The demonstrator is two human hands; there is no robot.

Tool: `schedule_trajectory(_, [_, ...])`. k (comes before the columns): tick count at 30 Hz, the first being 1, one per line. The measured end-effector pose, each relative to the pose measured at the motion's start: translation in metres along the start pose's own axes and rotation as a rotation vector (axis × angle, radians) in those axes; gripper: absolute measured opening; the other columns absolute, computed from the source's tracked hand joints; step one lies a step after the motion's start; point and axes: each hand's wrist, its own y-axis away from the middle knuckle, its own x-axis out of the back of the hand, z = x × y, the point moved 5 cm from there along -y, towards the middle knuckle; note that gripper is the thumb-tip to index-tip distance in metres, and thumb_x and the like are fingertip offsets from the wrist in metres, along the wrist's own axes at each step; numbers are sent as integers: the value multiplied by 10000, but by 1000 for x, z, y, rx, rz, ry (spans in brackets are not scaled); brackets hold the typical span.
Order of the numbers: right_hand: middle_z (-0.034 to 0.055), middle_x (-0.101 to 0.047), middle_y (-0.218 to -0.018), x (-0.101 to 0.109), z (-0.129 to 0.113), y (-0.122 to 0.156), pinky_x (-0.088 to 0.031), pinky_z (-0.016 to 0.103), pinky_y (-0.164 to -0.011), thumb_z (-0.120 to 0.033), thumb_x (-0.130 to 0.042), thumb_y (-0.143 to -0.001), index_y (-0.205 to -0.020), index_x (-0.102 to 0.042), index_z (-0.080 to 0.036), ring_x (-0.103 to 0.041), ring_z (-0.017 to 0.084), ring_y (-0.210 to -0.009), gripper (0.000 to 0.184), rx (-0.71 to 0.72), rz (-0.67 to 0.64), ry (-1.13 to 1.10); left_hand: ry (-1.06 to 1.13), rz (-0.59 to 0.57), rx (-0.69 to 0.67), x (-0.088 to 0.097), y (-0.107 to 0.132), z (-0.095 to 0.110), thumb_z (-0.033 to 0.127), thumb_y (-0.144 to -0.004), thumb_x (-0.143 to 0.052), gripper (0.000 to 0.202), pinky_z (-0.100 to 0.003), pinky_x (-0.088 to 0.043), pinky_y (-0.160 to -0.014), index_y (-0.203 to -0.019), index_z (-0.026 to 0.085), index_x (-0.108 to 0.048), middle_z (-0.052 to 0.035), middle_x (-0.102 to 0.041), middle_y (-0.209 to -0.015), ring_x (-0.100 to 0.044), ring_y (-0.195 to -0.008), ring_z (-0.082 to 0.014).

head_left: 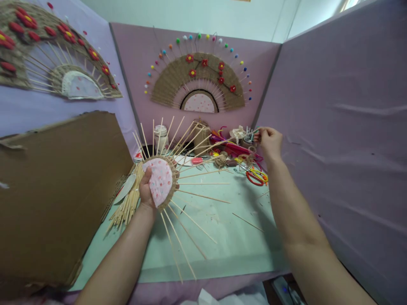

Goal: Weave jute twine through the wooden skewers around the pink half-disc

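Note:
My left hand (146, 186) is closed on a half-made fan (162, 180): a pink spotted fabric half-disc edged with jute, with thin wooden skewers fanning out from it. It holds the fan tilted above the pale green mat (222, 237). My right hand (269, 142) reaches to the back right, fingers pinched at a cluster of tools and craft bits (249, 134); what it grips is too small to name.
A cardboard sheet (57, 190) leans at the left. A bundle of spare skewers (127, 205) lies beside it. Jute spools, a jar, red scissors (257, 176) and ribbons crowd the back. Finished fans (199, 82) hang on the purple walls.

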Motion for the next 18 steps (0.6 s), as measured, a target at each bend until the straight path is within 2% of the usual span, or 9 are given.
schedule_trajectory(1, [34, -601, -616, -2, 11, 5, -455, 258, -523, -322, -463, -803, -787, -649, -122, -534, 115, -508, 274, -6, -53, 93, 0, 2, 10, 1, 0, 0, 505, -853, -342, 549, -474, -545, -618, -1195, 115, -522, -177, -665, -1023, -637, -914, -333])
schedule_trajectory(2, [41, -610, -609, -8, 21, 12, -455, 267, -538, -311, -483, -787, -752, -661, -119, -545, 129, -529, 264, -11, -167, 219, -1, 3, 32, 1, 0, 0, 509, -854, -335, 561, -464, -547, -605, -1212, 113, -508, -181, -665, -1016, -638, -911, -333])
schedule_trajectory(5, [52, -671, -675, -34, 48, 47, -467, 299, -620, -254, -655, -646, -748, -706, -148, -597, 188, -626, 156, -37, -738, 546, -12, 2, 150, 2, -1, -6, 506, -861, -307, 593, -454, -547, -590, -1265, 97, -454, -198, -660, -1020, -645, -893, -336])
schedule_trajectory(7, [64, -702, -866, -47, 47, 74, -472, 327, -732, -191, -737, -541, -859, -718, -197, -624, 242, -794, 318, -8, -996, 599, -18, 8, 221, 2, -2, -11, 479, -873, -288, 592, -460, -544, -609, -1291, 81, -419, -205, -659, -1023, -650, -881, -333])
schedule_trajectory(9, [78, -657, -1079, -59, 25, 96, -443, 361, -859, -202, -755, -542, -992, -689, -235, -581, 277, -995, 456, 49, -1097, 504, -19, 21, 268, 2, -2, -16, 457, -882, -281, 588, -471, -539, -646, -1309, 70, -391, -208, -661, -1021, -651, -884, -328])
schedule_trajectory(13, [43, -511, -1294, -81, -37, 145, -385, 345, -966, -333, -642, -738, -1200, -552, -281, -471, 203, -1176, 473, 4, -1322, -83, -17, 60, 314, 4, -2, -25, 427, -893, -288, 564, -455, -518, -757, -1306, 59, -401, -195, -669, -1016, -651, -907, -294])
schedule_trajectory(15, [63, -553, -1220, -87, -52, 167, -424, 323, -903, -329, -663, -733, -1201, -537, -251, -529, 178, -1085, 490, -120, -1426, -322, -26, 68, 329, 6, -1, -29, 412, -897, -295, 548, -443, -503, -802, -1276, 42, -436, -191, -676, -998, -651, -912, -285])
schedule_trajectory(17, [58, -639, -945, -91, -47, 181, -470, 271, -696, -343, -689, -715, -1074, -593, -198, -595, 131, -789, 399, -300, -1448, -458, -29, 54, 346, 7, 0, -32, 398, -898, -309, 526, -436, -488, -835, -1239, 34, -476, -185, -685, -972, -652, -912, -281])
schedule_trajectory(18, [34, -627, -787, -92, -40, 185, -442, 237, -583, -361, -699, -703, -953, -619, -169, -555, 97, -631, 325, -383, -1418, -497, -23, 39, 355, 7, 0, -34, 393, -897, -320, 514, -429, -480, -850, -1221, 35, -493, -181, -688, -962, -653, -913, -277])
